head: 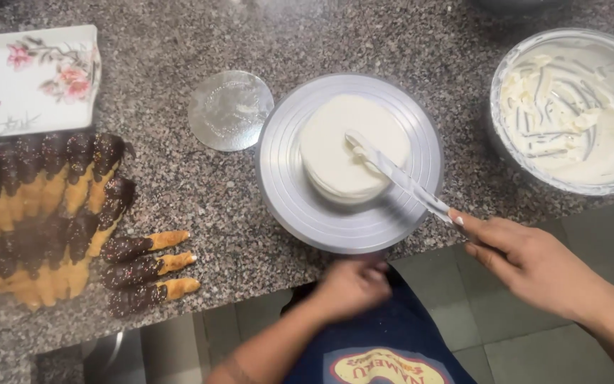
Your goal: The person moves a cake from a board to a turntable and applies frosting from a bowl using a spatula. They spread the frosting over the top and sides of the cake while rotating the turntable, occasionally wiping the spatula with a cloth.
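bare forearms, white-tipped nails, dark navy apron with yellow-and-red oval emblem

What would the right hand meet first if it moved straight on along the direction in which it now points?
Probably the white frosted cake: the right hand points up-left along the spatula, whose blade already lies on the cake's top, above the turntable.

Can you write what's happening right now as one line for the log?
right hand: holds spatula on white cake | left hand: at turntable edge | cream bowl: right of the turntable
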